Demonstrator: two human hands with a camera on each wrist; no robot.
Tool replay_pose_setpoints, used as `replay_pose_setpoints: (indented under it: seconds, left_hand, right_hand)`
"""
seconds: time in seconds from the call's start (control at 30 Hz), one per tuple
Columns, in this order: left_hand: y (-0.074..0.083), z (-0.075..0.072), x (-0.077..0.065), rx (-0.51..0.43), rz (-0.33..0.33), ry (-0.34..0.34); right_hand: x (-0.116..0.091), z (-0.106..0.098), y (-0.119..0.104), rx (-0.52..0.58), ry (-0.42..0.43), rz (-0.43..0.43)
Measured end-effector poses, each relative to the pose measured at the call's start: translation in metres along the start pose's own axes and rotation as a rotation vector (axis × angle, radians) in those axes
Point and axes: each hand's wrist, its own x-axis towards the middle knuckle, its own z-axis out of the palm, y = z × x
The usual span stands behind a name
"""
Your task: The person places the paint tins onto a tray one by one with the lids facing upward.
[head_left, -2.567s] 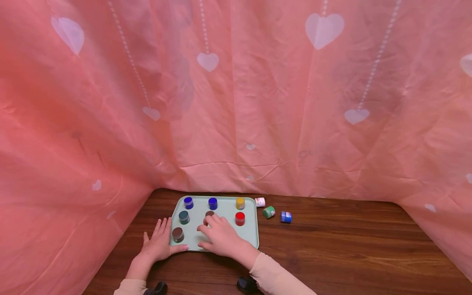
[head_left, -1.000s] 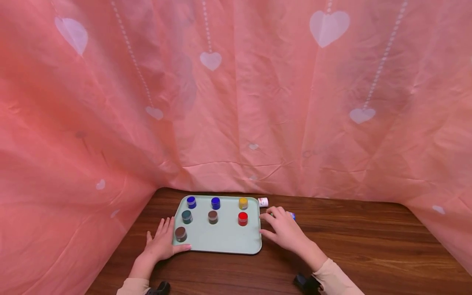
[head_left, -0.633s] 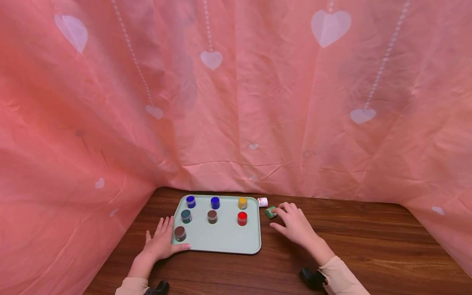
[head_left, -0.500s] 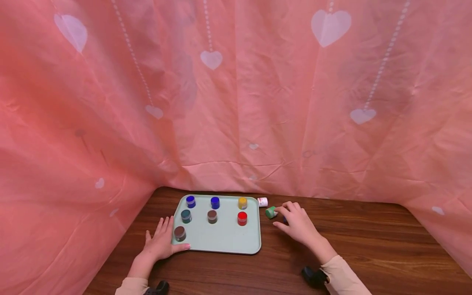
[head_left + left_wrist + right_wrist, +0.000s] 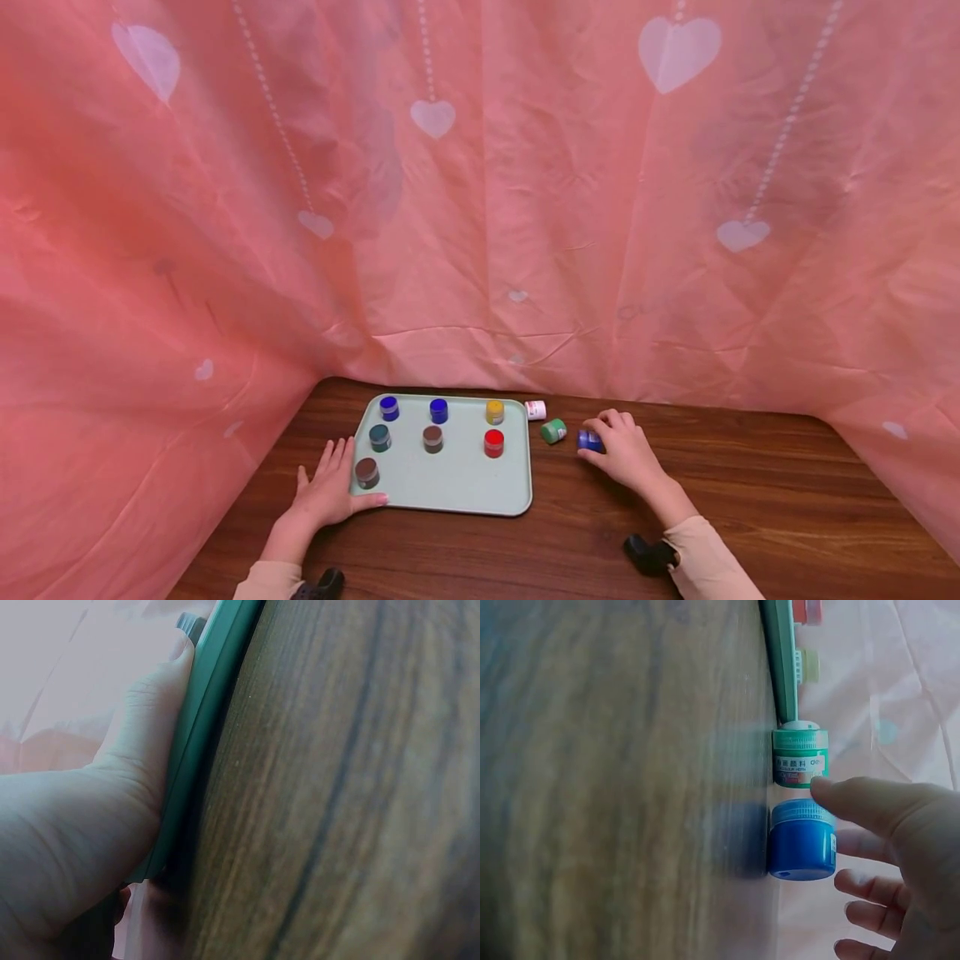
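A pale green tray [image 5: 465, 492] bears several small paint jars. My left hand [image 5: 324, 493] rests at its front left corner, fingers straight along the left side and thumb on the front rim [image 5: 196, 712]. Right of the tray, a blue paint jar [image 5: 588, 441] lies on its side on the table. My right hand [image 5: 624, 450] is over it, fingertips at its far side and thumb at its near side. In the right wrist view the thumb [image 5: 870, 799] stands out from the blue jar, and the other fingers are bent beside it.
A green paint jar [image 5: 553, 431] and a white one [image 5: 536, 410] lie between the tray and the blue jar. On the tray stand a red jar [image 5: 493, 443], a yellow jar [image 5: 495, 412], and several blue, teal and brown ones. A pink curtain [image 5: 480, 250] hangs behind the wooden table.
My right hand has moved from over the tray to the right, past the green jar, to the blue jar. The brown middle jar stands uncovered on the tray. My left hand stays at the tray's corner.
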Motion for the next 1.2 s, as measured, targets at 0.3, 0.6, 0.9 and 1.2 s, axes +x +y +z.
replay_pose_setpoints:
  seconds: [0.3, 0.6, 0.9, 1.2]
  left_hand:
    - [-0.002, 0.001, 0.0, -0.007, -0.004, -0.003]
    - [-0.002, 0.001, 0.0, -0.009, -0.001, -0.004]
    - [-0.001, -0.001, 0.001, -0.006, 0.001, -0.008]
    - [-0.007, 0.006, 0.006, -0.037, 0.01, 0.012]
  right_hand:
    - [0.0, 0.001, 0.002, -0.027, -0.052, -0.011]
    - [-0.002, 0.001, -0.001, -0.014, -0.045, -0.021]
    - [-0.002, -0.003, -0.005, -0.066, -0.068, -0.034]
    - [-0.001, -0.003, -0.008, -0.064, -0.019, -0.065]
